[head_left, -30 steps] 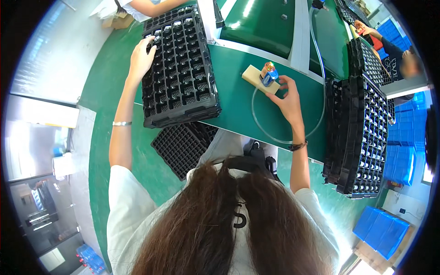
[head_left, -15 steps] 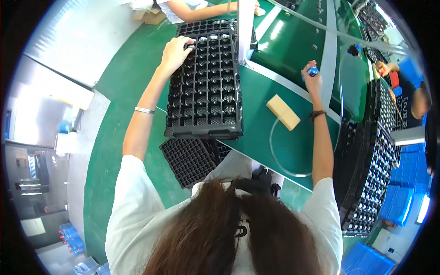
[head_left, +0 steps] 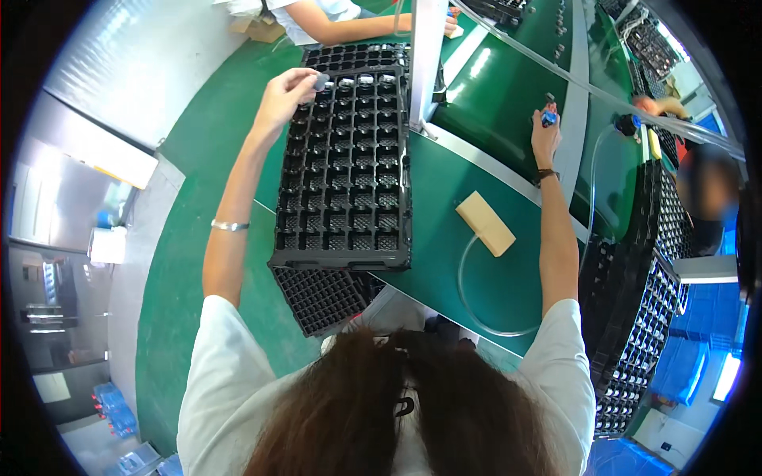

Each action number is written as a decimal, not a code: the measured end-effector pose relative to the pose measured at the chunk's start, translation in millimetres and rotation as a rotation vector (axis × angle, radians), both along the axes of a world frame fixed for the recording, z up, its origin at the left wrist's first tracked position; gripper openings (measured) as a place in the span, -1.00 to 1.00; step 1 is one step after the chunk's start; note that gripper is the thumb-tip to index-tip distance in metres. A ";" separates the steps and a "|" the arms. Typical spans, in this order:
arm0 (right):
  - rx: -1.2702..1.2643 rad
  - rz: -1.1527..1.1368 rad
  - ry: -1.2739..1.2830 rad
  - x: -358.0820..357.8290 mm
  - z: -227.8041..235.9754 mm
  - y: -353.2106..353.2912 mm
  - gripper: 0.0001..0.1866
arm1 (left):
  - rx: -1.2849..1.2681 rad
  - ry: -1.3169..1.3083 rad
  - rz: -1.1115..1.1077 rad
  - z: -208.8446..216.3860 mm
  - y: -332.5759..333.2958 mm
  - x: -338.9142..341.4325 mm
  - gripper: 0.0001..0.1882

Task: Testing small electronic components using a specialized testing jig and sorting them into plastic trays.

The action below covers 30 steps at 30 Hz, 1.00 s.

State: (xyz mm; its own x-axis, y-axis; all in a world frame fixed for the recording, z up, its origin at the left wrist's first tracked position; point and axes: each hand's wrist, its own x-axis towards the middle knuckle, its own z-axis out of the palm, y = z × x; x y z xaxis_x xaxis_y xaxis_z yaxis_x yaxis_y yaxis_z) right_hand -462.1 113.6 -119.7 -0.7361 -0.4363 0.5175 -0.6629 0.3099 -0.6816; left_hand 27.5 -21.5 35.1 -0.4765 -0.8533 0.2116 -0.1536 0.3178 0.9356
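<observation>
My left hand (head_left: 284, 99) pinches a small grey metallic piece (head_left: 321, 81) at the far left corner of a black plastic tray (head_left: 340, 258). The tray has rows of square cells. Small shiny pieces (head_left: 365, 80) sit in its far row, while the nearer cells look bare. Over the green conveyor belt (head_left: 496, 103), my right hand (head_left: 544, 139) is closed around a small blue tool (head_left: 548, 118) whose exact kind I cannot make out. A small dark part (head_left: 549, 97) shows just beyond its fingers, touching or very close to it.
A pale yellow block (head_left: 486, 224) with a clear hose (head_left: 464, 293) lies on the green table. A white post (head_left: 427, 63) stands beyond the tray's right side. More trays (head_left: 321, 297) are stacked below, and filled ones (head_left: 635, 357) at right. Co-workers' arms (head_left: 349, 30) reach in at the far side.
My left hand has drawn slightly left, with the grey piece now plainly showing in its fingertips. My right hand has shifted a little to the right, and a dark part now shows by its fingers.
</observation>
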 end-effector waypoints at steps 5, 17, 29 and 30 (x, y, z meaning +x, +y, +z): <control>-0.157 0.009 0.046 12.7 16.2 22.3 -0.59 | 0.567 0.498 -0.191 27.7 101.2 -14.6 -0.70; -0.652 0.682 -1.024 253.8 149.8 211.1 -0.62 | 0.350 0.323 -0.325 6.8 281.5 -87.0 -0.78; -0.538 0.869 -1.051 278.9 148.5 255.5 -0.64 | 0.100 -0.014 -0.439 18.1 301.2 -71.1 -0.74; -0.538 0.870 -1.049 278.6 148.3 255.4 -0.64 | 0.106 -0.037 -0.448 20.0 301.5 -70.1 -0.75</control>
